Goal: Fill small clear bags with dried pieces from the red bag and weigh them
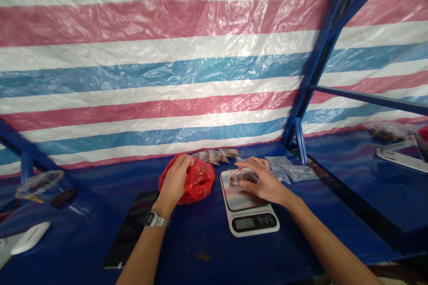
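Observation:
My left hand (179, 173), with a metal watch on the wrist, is closed on the rim of a red plastic bag (202, 182). The bag's mouth gapes beside my fingers; its contents are hidden. Over the kitchen scale (236, 202) reaches my right hand (262, 178), thumb and fingers apart. Between them a small clear zip bag (236, 178) of brown dried stuff lies on the scale's shiny plate, partly covered by my hand. The thumb appears to touch this bag. Digits show on the scale's display (245, 223), too blurred to read surely.
Filled small zip bags (217, 156) lie behind the red bag. Flat clear bags (301, 173) are right of the scale. Brown crumbs (203, 256) dot the blue tabletop (187, 231). A black flat device (129, 227), a plastic tub (42, 185) and a white case (30, 238) are leftward.

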A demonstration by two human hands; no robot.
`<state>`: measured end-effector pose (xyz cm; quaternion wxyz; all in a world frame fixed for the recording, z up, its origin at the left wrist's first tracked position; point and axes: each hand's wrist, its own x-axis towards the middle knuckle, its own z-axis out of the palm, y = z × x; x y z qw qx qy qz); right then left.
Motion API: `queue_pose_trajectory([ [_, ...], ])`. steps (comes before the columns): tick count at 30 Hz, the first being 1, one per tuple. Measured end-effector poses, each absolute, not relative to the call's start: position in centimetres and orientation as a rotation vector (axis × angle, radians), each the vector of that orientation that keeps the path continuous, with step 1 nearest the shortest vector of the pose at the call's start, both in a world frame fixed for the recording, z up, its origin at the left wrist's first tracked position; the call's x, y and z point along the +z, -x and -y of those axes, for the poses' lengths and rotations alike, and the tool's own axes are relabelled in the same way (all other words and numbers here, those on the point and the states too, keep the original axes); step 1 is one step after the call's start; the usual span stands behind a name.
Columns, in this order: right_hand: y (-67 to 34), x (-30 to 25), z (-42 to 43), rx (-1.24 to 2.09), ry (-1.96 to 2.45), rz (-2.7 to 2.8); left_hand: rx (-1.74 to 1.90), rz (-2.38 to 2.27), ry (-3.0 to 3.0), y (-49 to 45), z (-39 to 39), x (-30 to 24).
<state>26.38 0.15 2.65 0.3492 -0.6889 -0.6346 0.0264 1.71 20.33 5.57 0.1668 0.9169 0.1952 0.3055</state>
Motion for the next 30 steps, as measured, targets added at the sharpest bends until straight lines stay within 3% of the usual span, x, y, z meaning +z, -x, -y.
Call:
queue_pose_trajectory([
  [6,-26.4,2.3,-0.2,0.072,1.775,1.649,0.791,-0.551,-2.488,-1.9,-21.0,4.8],
  [11,-26.3,1.4,-0.7,0.068,1.738,1.547,1.226,-0.782,-2.411,-1.8,-19.9,5.1],
  [16,-25.9,1.9,-0.9,0.110,1.648,1.346,1.600,-0.393,-2.513,-2.4,-14.7,6.0],
  [23,-24.1,1.9,-1.0,0.292,1.394,1.163,1.138,-0.465,-2.539,-5.3,-10.7,4.7],
  [30,-22.1,2.1,-0.3,0.531,1.279,1.248,1.135,-0.455,-2.383,-5.7,-11.6,3.6],
])
